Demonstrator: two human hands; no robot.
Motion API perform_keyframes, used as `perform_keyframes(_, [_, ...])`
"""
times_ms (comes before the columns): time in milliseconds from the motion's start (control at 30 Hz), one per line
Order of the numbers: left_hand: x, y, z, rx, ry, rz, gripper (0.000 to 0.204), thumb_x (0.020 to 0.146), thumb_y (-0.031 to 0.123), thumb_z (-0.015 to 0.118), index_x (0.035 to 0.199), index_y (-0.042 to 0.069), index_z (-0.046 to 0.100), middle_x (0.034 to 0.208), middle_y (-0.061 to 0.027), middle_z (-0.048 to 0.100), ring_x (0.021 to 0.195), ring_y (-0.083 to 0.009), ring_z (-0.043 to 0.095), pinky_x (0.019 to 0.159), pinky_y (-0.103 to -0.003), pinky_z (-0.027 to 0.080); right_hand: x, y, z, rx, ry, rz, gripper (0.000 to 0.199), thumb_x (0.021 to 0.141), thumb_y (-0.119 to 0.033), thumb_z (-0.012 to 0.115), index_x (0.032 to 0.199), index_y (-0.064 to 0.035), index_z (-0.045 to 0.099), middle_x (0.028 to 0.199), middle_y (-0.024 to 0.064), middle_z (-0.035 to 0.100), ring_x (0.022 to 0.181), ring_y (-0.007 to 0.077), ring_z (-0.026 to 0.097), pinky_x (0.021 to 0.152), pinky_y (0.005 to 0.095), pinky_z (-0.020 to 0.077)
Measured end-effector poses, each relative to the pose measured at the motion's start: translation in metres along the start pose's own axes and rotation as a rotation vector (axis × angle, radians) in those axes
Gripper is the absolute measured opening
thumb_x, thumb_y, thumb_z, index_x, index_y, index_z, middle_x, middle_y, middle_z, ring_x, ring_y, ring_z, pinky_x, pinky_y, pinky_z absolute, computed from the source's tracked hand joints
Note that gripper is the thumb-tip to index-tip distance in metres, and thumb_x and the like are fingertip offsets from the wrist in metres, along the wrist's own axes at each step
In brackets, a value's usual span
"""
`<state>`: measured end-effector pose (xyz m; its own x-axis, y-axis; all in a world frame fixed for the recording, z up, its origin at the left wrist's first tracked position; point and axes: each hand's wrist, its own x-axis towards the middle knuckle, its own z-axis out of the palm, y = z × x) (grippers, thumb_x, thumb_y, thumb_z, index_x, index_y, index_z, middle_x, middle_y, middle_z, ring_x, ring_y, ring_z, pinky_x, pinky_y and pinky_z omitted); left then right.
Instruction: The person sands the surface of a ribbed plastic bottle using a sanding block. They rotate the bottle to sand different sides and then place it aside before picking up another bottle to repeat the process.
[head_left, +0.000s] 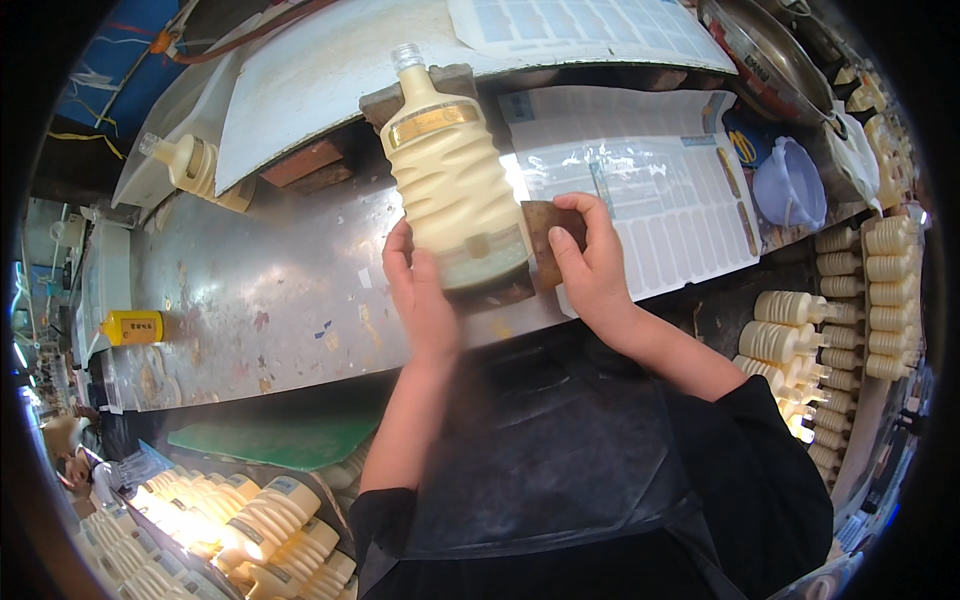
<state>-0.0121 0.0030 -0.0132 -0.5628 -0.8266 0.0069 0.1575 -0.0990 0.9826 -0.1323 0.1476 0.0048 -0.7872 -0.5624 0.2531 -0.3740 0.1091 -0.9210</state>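
A cream bottle [450, 190] with wavy ridges, a gold band and a clear threaded neck lies on the metal worktable [290, 290], its neck pointing away from me. Near the base it bears a pale label strip [480, 250]. My left hand [425, 305] grips the bottle's lower left side, fingers and thumb against it. In my right hand [597, 265] a flat brown rectangular piece [541, 236] is pinched between thumb and fingers, its edge right beside the bottle's lower right side. Brown blocks [382, 104] sit under the bottle's shoulder.
Label sheets [640, 200] cover the table's right side; a lilac bucket [790, 185] stands beyond. Another cream bottle [190, 165] leans far left, near a raised white board [330, 80]. A yellow bottle [133, 327] lies at left. Bottles [275, 515] are stacked lower left, more bottles [785, 330] at right.
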Motion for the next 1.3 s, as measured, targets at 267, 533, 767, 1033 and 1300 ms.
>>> perform_keyframes(267, [-0.003, -0.009, -0.025, 0.385, -0.175, 0.230, 0.083, 0.085, 0.032, 0.075, 0.151, -0.001, 0.038, 0.136, -0.0160, 0.049, 0.125, -0.0301, 0.049, 0.113, -0.041, 0.037, 0.006, -0.017, -0.001, -0.077, -0.118, -0.100, 0.030, 0.097, -0.005, 0.054, 0.126, 0.0011, 0.053, 0.119, 0.0191, 0.060, 0.112, 0.0333, 0.061, 0.099, 0.0396, 0.0475])
perform_keyframes(533, [-0.007, 0.012, -0.018, 0.779, -0.093, 0.499, 0.090, 0.068, 0.020, 0.091, 0.145, 0.000, 0.049, 0.130, -0.0146, 0.055, 0.122, -0.0320, 0.053, 0.108, -0.042, 0.041, 0.016, -0.047, -0.015, -0.099, -0.188, -0.038, 0.027, 0.097, -0.001, 0.054, 0.123, 0.0009, 0.056, 0.117, 0.0144, 0.063, 0.104, 0.0225, 0.064, 0.092, 0.0328, 0.0506])
perform_keyframes(767, [-0.009, 0.010, 0.012, 0.778, 0.064, 0.709, 0.080, 0.062, 0.027, 0.092, 0.131, 0.007, 0.056, 0.122, -0.0107, 0.058, 0.116, -0.0319, 0.053, 0.102, -0.046, 0.036, 0.012, -0.071, -0.014, -0.315, -0.173, -0.250, 0.028, 0.090, -0.003, 0.058, 0.118, -0.0011, 0.055, 0.108, 0.0217, 0.058, 0.098, 0.0416, 0.062, 0.084, 0.0458, 0.0521])
perform_keyframes(1033, [-0.006, 0.006, 0.021, 0.833, 0.150, 0.798, 0.079, 0.062, 0.029, 0.091, 0.131, 0.009, 0.057, 0.119, -0.0084, 0.058, 0.113, -0.0299, 0.054, 0.101, -0.046, 0.036, 0.008, -0.085, -0.003, -0.356, -0.220, -0.298, 0.028, 0.086, -0.002, 0.063, 0.113, -0.0027, 0.055, 0.104, 0.0195, 0.058, 0.090, 0.0404, 0.063, 0.077, 0.0461, 0.0529])
perform_keyframes(1300, [-0.006, 0.014, 0.019, 0.831, 0.110, 0.792, 0.076, 0.062, 0.029, 0.091, 0.129, 0.010, 0.059, 0.116, -0.0069, 0.059, 0.110, -0.0299, 0.055, 0.100, -0.046, 0.036, 0.012, -0.079, -0.016, -0.515, -0.117, -0.279, 0.024, 0.090, 0.004, 0.058, 0.113, -0.0026, 0.057, 0.104, 0.0186, 0.061, 0.092, 0.0400, 0.064, 0.077, 0.0454, 0.0534])
